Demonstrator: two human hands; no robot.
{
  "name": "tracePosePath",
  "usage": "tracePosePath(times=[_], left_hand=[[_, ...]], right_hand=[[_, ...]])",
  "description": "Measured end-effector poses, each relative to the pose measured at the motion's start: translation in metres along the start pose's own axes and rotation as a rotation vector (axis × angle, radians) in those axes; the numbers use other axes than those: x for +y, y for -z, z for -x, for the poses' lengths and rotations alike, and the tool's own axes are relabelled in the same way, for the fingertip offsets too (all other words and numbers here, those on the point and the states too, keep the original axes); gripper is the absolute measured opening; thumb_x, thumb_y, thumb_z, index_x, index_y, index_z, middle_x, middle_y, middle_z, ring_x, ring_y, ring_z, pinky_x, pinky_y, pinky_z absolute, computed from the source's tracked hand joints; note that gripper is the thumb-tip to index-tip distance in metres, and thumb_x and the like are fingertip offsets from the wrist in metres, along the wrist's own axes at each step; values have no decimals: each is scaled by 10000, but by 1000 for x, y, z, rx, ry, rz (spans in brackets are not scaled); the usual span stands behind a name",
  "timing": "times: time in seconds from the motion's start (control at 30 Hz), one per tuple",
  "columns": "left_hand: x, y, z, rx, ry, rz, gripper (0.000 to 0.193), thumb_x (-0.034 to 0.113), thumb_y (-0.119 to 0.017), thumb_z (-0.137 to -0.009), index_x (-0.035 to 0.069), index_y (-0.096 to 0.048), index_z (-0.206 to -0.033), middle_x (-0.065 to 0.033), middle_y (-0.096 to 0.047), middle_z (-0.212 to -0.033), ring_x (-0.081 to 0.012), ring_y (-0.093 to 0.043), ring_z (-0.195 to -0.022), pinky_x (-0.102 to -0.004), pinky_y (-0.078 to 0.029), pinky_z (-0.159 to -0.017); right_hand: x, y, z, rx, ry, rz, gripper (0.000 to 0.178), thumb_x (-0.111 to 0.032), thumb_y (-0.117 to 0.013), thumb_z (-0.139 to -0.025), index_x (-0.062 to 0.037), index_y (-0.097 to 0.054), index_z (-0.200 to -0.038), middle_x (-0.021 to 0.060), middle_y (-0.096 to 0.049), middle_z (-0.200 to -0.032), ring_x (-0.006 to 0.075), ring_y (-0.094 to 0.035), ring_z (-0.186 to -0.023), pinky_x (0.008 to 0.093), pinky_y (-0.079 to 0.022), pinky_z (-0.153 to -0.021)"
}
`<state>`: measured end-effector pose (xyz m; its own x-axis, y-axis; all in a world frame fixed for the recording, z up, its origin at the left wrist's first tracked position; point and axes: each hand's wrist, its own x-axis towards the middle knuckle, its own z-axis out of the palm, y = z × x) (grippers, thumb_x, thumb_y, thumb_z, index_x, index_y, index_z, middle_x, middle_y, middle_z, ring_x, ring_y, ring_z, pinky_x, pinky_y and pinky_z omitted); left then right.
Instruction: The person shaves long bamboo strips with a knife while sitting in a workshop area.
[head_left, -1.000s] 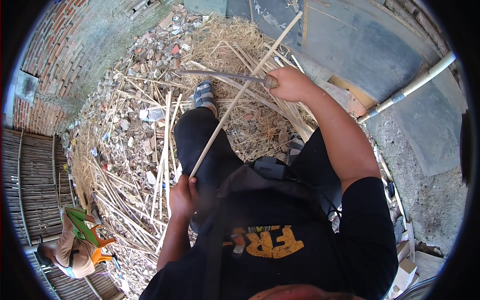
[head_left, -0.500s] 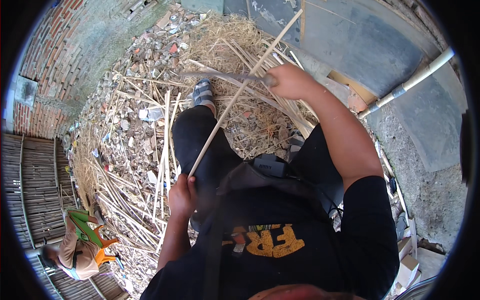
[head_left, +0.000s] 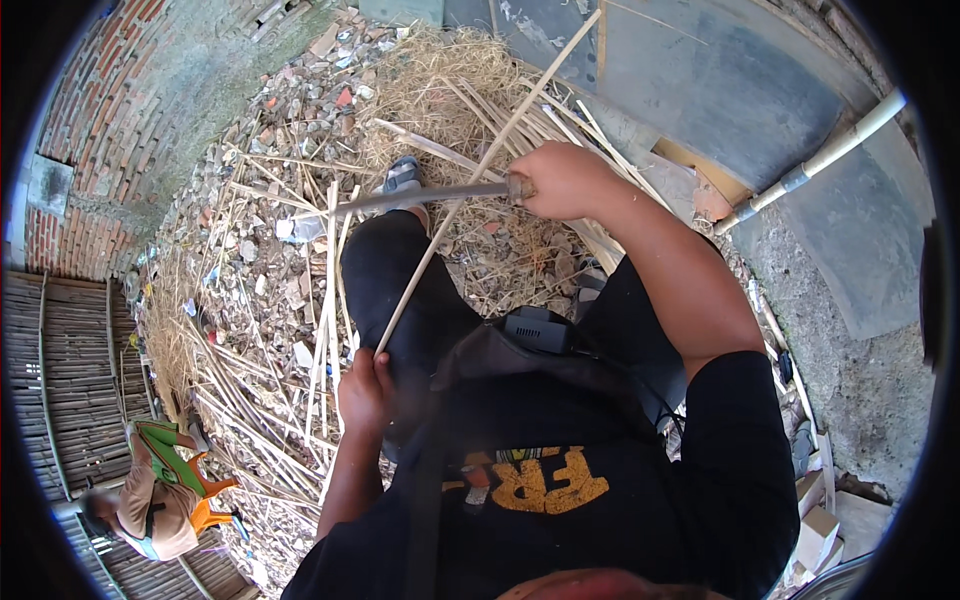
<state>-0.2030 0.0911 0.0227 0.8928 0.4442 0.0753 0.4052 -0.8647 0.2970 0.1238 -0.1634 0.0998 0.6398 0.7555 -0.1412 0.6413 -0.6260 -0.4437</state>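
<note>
Left hand (head_left: 367, 392), nearest me by my knee, is closed around the low end of a long bamboo strip (head_left: 470, 180) that slants up and away to the far right. Farther out, my right hand (head_left: 565, 178) grips the handle of a long blade (head_left: 400, 198) laid across the strip, so I judge I am shaving it; next calls for a steady draw along its length. Beyond, loose bamboo litter (head_left: 270, 330) crowds the left, a white pipe (head_left: 820, 165) edges the right.

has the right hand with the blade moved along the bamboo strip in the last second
Yes. The right hand and long blade have slid down the bamboo strip toward the person, farther from the white pipe.
</note>
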Motion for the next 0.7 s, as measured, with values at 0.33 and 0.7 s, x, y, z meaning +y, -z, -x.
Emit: tracePosePath(times=[0.33,0.7], left_hand=[[7,-1,-4,77,-39,-66,215,299,-599,-992,96,-572,-924,-215,-645,-687,-452,-636,-635,-567,-466,-558],[10,1,-6,34,-47,26,195,256,-594,-994,75,-561,-930,-229,-644,-697,-467,-626,-631,-573,-459,-566]], right_hand=[[73,2,-21,91,-110,-56,346,-257,-741,-774,-16,-683,-1015,201,-684,-894,366,-679,-882,460,-522,-772],[40,0,-7,67,-56,-92,210,-212,-704,-772,-68,-699,-926,164,-687,-831,357,-679,-832,466,-521,-737]])
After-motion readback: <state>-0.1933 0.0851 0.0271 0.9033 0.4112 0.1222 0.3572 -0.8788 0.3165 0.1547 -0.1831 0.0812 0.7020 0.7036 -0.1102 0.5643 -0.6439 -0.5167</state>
